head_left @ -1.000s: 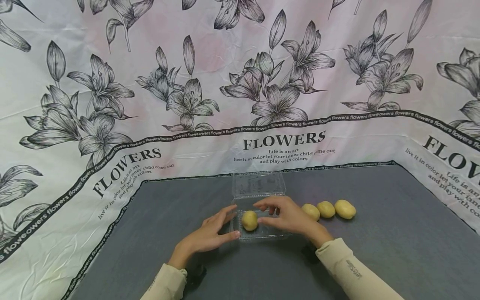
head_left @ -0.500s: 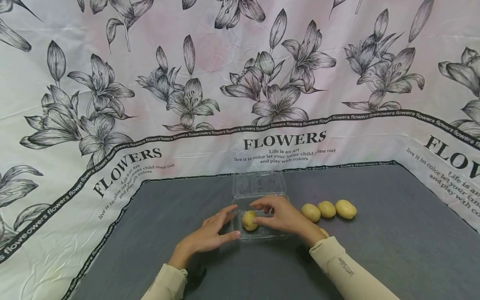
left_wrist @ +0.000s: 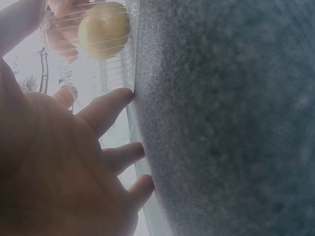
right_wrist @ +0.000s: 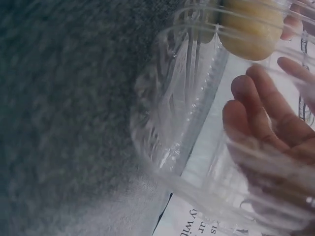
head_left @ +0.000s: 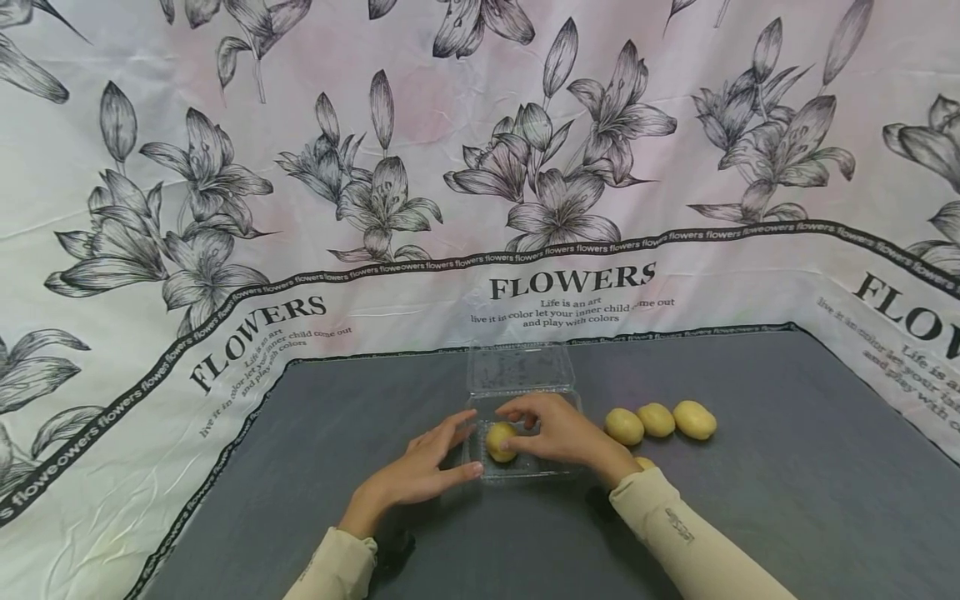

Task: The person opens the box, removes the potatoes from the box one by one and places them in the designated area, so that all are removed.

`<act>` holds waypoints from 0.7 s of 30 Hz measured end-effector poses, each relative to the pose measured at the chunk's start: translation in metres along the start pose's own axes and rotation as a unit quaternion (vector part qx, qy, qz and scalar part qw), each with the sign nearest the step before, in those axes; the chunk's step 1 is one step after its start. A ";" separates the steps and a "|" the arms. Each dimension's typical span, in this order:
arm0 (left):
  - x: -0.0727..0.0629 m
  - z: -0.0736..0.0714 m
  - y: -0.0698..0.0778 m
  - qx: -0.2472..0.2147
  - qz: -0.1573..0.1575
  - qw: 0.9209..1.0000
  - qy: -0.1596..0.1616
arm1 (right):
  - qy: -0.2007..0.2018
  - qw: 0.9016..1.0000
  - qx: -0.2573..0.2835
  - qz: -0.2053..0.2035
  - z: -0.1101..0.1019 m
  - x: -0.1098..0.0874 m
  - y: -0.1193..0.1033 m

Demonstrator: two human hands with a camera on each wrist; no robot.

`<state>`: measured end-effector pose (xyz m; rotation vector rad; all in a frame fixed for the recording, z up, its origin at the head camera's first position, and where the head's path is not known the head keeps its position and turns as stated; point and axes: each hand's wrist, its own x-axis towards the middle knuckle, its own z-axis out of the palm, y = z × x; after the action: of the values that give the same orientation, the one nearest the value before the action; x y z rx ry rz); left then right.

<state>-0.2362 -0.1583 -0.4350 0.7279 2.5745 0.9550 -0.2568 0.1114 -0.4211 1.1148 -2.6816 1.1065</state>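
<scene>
A yellow potato (head_left: 498,442) sits in the left part of a clear plastic clamshell box (head_left: 540,471), whose lid (head_left: 517,368) lies back toward the curtain. My left hand (head_left: 420,473) rests at the box's left side, fingers spread and thumb pointing at its front left corner. From the right, my right hand (head_left: 558,432) reaches over the box with bent, relaxed fingers. Its thumb tip overlaps the potato's right side in the head view. In the right wrist view its fingers (right_wrist: 268,105) are loosely bent near the potato (right_wrist: 251,29), seen through the box wall, and not wrapped round it.
Several more potatoes (head_left: 658,420) lie on the grey table (head_left: 787,467) right of the box. One of them (head_left: 643,463) is mostly hidden behind my right wrist. A floral curtain (head_left: 405,312) borders the table at the back and sides.
My right hand has moved a little left, its thumb coming over the potato's side. A potato behind my right wrist has come partly into sight. My left hand stays put.
</scene>
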 end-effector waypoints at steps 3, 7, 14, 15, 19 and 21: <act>0.000 0.001 0.001 0.002 -0.001 1.000 -0.003 | -0.006 1.000 -0.002 0.009 0.001 0.001 0.001; 0.000 0.001 0.001 0.001 -0.003 1.000 -0.003 | -0.016 1.000 0.007 0.018 0.003 0.003 0.001; 0.000 0.001 0.001 0.000 -0.003 1.000 -0.004 | -0.027 0.999 0.024 0.035 0.004 0.006 0.002; 0.000 0.001 0.001 0.000 -0.003 1.000 -0.003 | -0.028 0.999 0.026 0.037 0.005 0.006 0.002; 0.000 0.000 0.000 0.002 -0.003 1.000 -0.003 | -0.036 0.998 0.033 0.042 0.005 0.008 0.002; 0.000 0.000 0.000 0.001 -0.002 1.000 -0.003 | -0.041 0.997 0.038 0.049 0.006 0.009 0.002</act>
<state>-0.2361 -0.1582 -0.4355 0.7246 2.5719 0.9466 -0.2636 0.1034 -0.4240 1.0747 -2.8067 1.2135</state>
